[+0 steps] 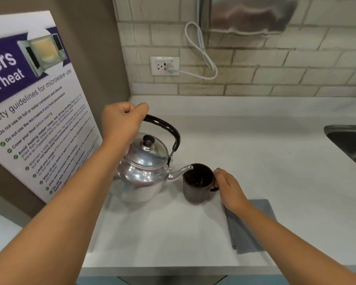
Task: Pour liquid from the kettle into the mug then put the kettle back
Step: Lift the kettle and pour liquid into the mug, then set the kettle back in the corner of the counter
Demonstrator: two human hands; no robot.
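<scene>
Gripping the black arched handle, the left hand (122, 122) tilts a shiny round kettle (141, 173), spout over a dark mug (196, 185); right hand (227, 187) fingers curl at its handle on the white bench (255, 140).

The poster (35, 103) on the left wall reads "Safety guidelines for microwave use", with bullets such as "Do not use tin foil or metal containers and utensils".
</scene>
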